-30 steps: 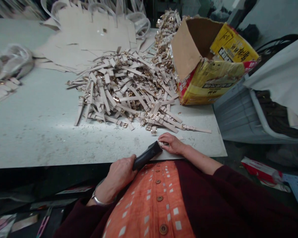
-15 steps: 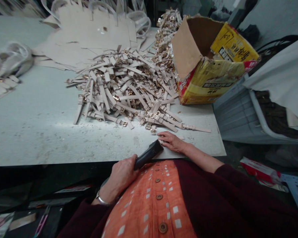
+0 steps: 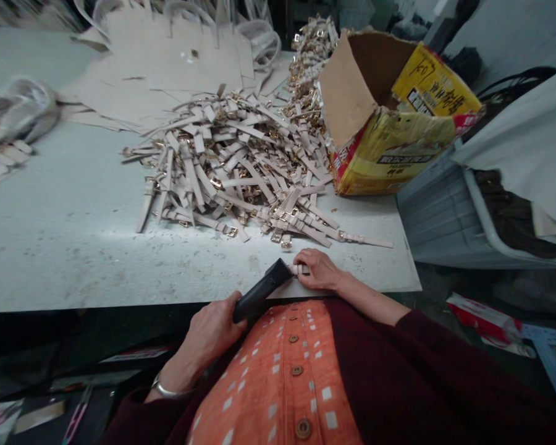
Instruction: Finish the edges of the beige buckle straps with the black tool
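My left hand (image 3: 215, 324) is wrapped around the near end of a black hand-held tool (image 3: 262, 290), whose exact kind I cannot tell. The tool slants up to the right, over the table edge. Its wide far end meets or overlaps a short pale buckle strap (image 3: 300, 269); whether they touch is unclear. The other end of that strap is pinched in the curled fingers of my right hand (image 3: 319, 269), which rests low over the table. Just beyond my hands lies a large heap of similar pale straps (image 3: 231, 167) with gold-coloured buckles.
A yellow cardboard box (image 3: 393, 151) stands open at the table's right, beside more buckled pieces (image 3: 312, 62). Flat pale panels (image 3: 139, 68) with handles lie at the back. A grey bin (image 3: 435, 210) stands off the right edge. The white table (image 3: 65, 247) ends before my body.
My left hand and the black tool have shifted left, away from my right hand. More of the strap shows between them, and my right fingers are more curled.
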### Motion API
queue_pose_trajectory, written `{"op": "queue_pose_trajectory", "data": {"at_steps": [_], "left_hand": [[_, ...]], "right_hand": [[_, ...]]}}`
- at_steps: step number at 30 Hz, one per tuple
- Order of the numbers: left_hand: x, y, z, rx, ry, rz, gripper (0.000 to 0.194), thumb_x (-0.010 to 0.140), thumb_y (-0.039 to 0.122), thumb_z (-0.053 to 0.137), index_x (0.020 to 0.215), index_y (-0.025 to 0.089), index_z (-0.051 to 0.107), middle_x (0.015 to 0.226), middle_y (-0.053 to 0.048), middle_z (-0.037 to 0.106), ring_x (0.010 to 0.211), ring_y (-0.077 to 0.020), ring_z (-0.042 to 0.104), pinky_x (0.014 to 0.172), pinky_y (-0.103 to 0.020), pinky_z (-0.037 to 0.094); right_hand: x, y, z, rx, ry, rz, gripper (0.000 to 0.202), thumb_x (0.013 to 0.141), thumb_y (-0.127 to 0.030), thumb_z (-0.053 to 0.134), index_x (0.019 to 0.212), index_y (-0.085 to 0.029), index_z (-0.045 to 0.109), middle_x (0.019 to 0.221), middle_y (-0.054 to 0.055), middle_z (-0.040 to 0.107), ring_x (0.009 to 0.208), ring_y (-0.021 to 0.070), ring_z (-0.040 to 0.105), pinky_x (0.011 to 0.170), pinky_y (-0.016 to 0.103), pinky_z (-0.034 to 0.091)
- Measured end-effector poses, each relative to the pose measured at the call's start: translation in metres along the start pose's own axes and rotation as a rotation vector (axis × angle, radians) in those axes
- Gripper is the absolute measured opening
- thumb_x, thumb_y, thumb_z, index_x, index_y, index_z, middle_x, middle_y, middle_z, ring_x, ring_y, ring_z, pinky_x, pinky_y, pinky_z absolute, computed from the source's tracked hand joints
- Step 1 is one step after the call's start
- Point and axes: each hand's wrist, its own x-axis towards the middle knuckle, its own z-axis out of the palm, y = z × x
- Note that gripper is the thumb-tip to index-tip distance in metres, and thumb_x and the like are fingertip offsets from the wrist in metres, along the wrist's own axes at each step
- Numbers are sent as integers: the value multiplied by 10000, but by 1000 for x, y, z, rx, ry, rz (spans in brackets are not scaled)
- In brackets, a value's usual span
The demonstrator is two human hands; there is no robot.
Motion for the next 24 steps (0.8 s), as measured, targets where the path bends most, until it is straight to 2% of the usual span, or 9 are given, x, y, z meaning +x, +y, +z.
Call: {"op": "queue_pose_trajectory", "data": {"at_steps": [5,10,12,14,19,24], "left_hand": [[-9,-11,-7,-31,25,-34,311,741,335,462,1033,243,515,827,-44,680,823,-206,635,639,-249,401],[-24,-27,-15,-55,40,-86,308,734,352,457,1021,260,519,765,-26,673,733,-201,636,572,-239,373],[-28,-31,-17,-66,45,-107,328,734,350,452,1043,262,513,735,-20,669,703,-194,634,549,-232,359],[-29,-33,-16,-70,55,-111,333,736,352,446,1050,263,513,729,-19,668,697,-190,633,546,-229,355],[-22,-32,-5,-65,33,-67,309,729,346,452,1019,269,528,804,-25,681,759,-190,634,589,-233,378],[-11,-23,2,-2,-2,-20,356,733,335,446,1072,252,513,871,-48,681,832,-206,631,642,-252,400]], "right_hand": [[9,-12,1,44,-49,102,243,651,-175,566,893,-194,575,849,27,585,793,174,520,723,273,413],[21,-31,3,442,-38,146,282,693,-142,547,972,-172,580,857,-4,597,736,128,540,677,223,415],[24,-36,4,524,-50,158,284,698,-130,540,977,-160,584,843,-9,599,727,124,543,662,215,415],[24,-39,5,488,-64,170,291,688,-115,541,969,-171,592,831,-15,601,729,127,542,663,216,414],[15,-33,10,172,-49,154,341,666,-50,513,949,-206,619,865,10,582,778,146,535,714,242,418],[4,-27,13,7,-34,75,304,707,-92,561,988,-192,619,861,46,561,854,184,498,773,292,410]]}}
